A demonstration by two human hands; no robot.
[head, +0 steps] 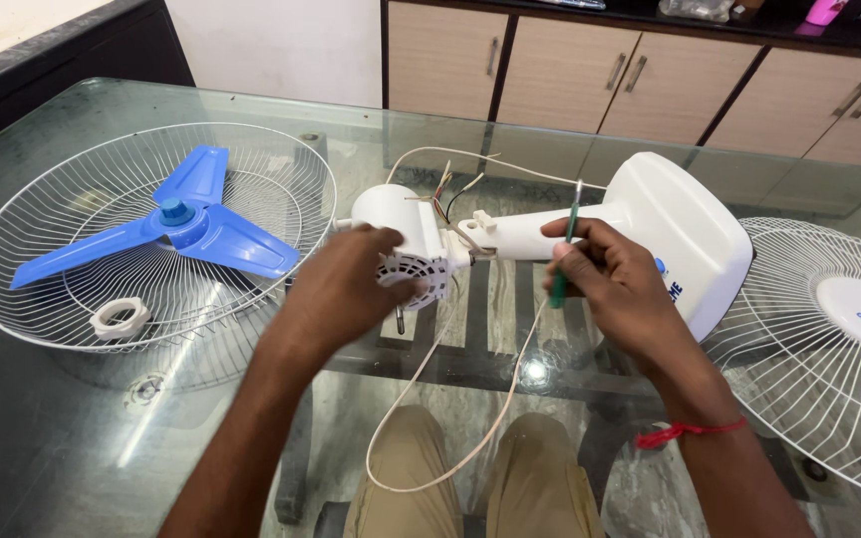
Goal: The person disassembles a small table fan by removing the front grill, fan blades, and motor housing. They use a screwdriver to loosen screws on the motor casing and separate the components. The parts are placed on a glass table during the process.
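Leftmost, on glass table (42, 438): rear wire guard (151, 234) lying dished-side up, cradling blue three-blade fan blade (166, 227) and white locking ring (120, 317), likely so loose parts cannot roll off. Centre: left hand (346, 289) cupped and closed around white motor housing (406, 239), apparently steadying it on its side; loose coloured wires (442, 194) sprouting from top. White power cord (440, 399) looping down toward lap. Right hand (605, 274) curled shut on green-handled screwdriver (562, 254), held upright against fan neck (540, 231), tip hidden. Beyond: white fan base (685, 234) tipped on edge. Far right: front wire guard (829, 339) lying flat.
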